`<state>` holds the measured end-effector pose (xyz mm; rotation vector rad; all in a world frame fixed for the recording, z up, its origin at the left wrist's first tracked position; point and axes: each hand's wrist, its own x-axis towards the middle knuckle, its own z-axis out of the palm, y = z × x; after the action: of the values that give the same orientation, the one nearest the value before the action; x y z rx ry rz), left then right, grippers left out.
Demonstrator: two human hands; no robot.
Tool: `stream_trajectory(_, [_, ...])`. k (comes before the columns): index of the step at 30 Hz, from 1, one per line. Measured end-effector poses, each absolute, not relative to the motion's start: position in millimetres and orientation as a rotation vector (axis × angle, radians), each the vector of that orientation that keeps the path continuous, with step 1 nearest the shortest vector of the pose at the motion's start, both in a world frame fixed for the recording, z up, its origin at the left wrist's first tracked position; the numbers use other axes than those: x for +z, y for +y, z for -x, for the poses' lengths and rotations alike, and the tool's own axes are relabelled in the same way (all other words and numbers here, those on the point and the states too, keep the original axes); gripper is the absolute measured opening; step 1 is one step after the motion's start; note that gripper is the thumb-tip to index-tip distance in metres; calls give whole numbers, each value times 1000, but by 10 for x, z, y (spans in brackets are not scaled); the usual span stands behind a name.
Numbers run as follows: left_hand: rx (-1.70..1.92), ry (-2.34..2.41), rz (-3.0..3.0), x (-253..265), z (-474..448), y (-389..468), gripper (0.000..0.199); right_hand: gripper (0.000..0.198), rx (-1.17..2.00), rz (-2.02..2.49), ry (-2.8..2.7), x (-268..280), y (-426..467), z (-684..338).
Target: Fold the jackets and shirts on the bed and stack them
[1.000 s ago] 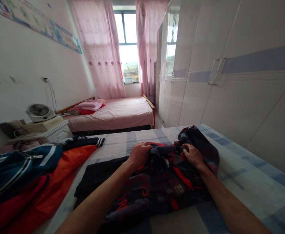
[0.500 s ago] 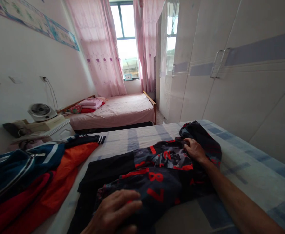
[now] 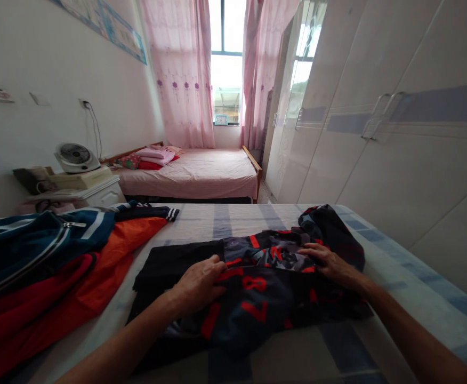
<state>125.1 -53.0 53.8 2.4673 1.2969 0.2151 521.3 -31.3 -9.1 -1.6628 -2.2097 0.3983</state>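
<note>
A dark garment with red numbers and letters (image 3: 265, 298) lies partly folded on the checked bed sheet (image 3: 397, 288) in front of me, on top of a black piece of clothing (image 3: 165, 264). My left hand (image 3: 199, 282) rests on the garment's left part, fingers curled at a fold edge. My right hand (image 3: 329, 262) lies flat on its right part, fingers spread, beside a bunched hood-like lump (image 3: 329, 226).
A pile of blue, orange and red jackets (image 3: 45, 261) covers the bed's left side. White wardrobe doors (image 3: 397, 160) stand close on the right. Beyond are a pink bed (image 3: 201, 173), a nightstand with a small fan (image 3: 73, 157), and a curtained window (image 3: 225, 58).
My left hand pulled a fold of the garment toward me, then moved back up to the garment's middle. My right hand stayed pressed on the right side. The view shifted slightly.
</note>
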Motion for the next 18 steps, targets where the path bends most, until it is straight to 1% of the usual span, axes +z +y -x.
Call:
stream_trajectory(2, [196,1303,-2379,655,-1154,-485,19,30,432,1633,-2127,-78,-291,-5209])
stream_trajectory(3, [224,1268,-2267,723,-1084,-447,16,27,457,1618,-2085,-56,-262,-5206])
stream_trajectory(5, [363,1199,-1920,836,-919,-346,20,30,508,1592,-2018,9,-174,-5192])
stream_trajectory(7, [599,1218,-1491,857,-748,-243,25,33,522,1587,-1970,69,-68,-5164])
stream_trajectory(9, [840,1270,-1105,749,-601,-183,29,35,472,1621,-1921,96,30,-5119])
stream_trajectory(11, [944,1300,-874,549,-497,-197,33,35,413,1655,-1884,81,99,-5069])
stream_trajectory(13, [950,1322,-798,351,-439,-276,36,34,379,1663,-1873,46,133,-5029])
stream_trajectory(15, [955,1342,-807,246,-419,-382,44,30,359,1654,-1881,30,146,-5006])
stream_trajectory(18, [1065,1360,-966,297,-424,-492,59,27,300,1639,-1888,87,184,-4991])
